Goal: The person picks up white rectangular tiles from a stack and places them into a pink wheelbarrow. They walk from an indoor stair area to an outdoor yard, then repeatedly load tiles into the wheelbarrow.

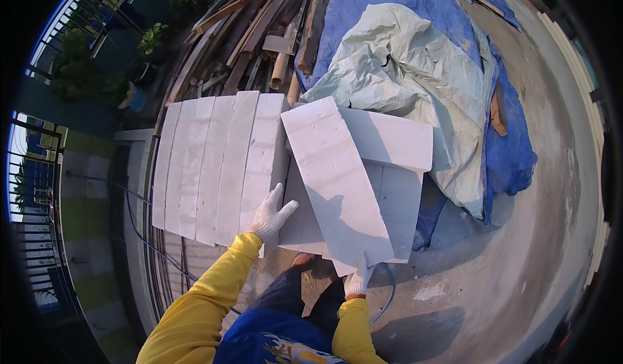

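Observation:
A long white lightweight concrete block lies slantwise across other blocks, its near end toward me. My right hand, in a white knit glove, holds that near end, with the thumb on the upper face and the other fingers mostly hidden. My left hand, gloved likewise, is open with fingers apart beside the near right edge of a raised row of upright blocks; whether it touches them I cannot tell. Another block lies crosswise under the slanted one, above a lower layer of blocks.
Beyond the blocks lie piled wooden planks and a blue tarpaulin with a pale crumpled sheet over it. A thin blue hose runs near my feet. Concrete ground stretches right; a metal fence stands left.

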Tool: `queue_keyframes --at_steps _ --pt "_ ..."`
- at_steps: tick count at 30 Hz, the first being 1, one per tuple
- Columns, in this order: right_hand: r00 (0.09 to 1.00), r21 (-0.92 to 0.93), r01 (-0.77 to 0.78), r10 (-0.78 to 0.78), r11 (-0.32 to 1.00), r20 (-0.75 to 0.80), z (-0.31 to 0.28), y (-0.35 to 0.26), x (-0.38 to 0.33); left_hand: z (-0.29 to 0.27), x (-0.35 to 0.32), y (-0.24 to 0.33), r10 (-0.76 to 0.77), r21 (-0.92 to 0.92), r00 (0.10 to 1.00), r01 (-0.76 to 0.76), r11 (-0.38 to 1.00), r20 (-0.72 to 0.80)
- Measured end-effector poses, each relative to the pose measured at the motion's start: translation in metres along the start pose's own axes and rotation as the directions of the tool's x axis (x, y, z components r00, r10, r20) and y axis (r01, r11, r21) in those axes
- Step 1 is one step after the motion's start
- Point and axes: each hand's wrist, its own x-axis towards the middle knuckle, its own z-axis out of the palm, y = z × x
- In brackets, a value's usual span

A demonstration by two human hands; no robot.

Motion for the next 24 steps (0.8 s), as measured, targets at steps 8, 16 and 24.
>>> queue_keyframes --at_steps 8,16,24 --pt "0.992 0.225 -0.127 0.128 0.966 0.012 -0.002 -0.014 -0.039 0.051 0.159 -0.027 0.048 -0.938 0.938 0.338 0.08 0.342" --pt "0.997 0.305 -0.062 0.072 0.95 -0.021 -0.056 -0.011 -0.072 0.074 0.098 -0.007 -0.008 -0.955 0.963 0.269 0.128 0.27" --pt "0.969 0.386 -0.043 0.132 0.921 -0.208 -0.244 0.057 -0.361 0.14 -0.155 -0.085 0.027 -0.805 0.835 0.521 0.284 0.55"
